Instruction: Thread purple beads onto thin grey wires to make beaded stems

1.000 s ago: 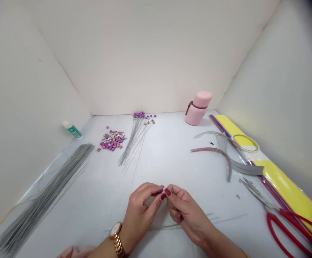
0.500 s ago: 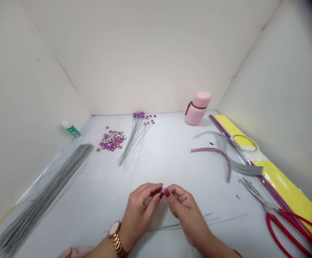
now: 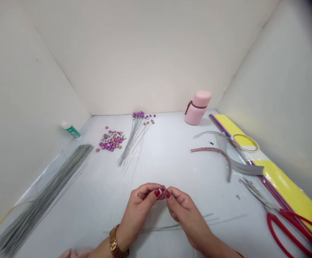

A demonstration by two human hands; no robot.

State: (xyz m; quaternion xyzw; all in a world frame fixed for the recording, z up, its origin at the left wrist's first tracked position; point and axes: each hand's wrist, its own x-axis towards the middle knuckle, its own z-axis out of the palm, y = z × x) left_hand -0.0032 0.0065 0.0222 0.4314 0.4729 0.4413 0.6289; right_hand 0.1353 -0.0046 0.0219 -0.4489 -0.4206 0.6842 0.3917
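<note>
My left hand (image 3: 142,202) and my right hand (image 3: 184,209) meet low in the middle of the head view, above the white table. Thumbs and forefingers are pinched together around a small pink folded paper piece (image 3: 160,193), mostly hidden by the fingertips. Under my hands and wrists lie a few loose grey wires (image 3: 169,226). Further off, a pile of small purple, pink and silver folded stars (image 3: 112,140) sits left of a bundle of wires (image 3: 134,139) with purple stars (image 3: 138,114) at its far end.
Left, a thick wire bundle (image 3: 48,193) lies below a glue stick (image 3: 71,129). A pink flask (image 3: 198,108) stands at the back. On the right are a dotted pink strip (image 3: 209,150), a grey strip (image 3: 248,169), a tape roll (image 3: 257,145), red-handled scissors (image 3: 274,225) and yellow sheets (image 3: 282,182).
My left hand has turned so its watch face no longer shows, and its thumb has shifted slightly left. The fingertips have moved slightly over the pink piece; the things on the table lie as before.
</note>
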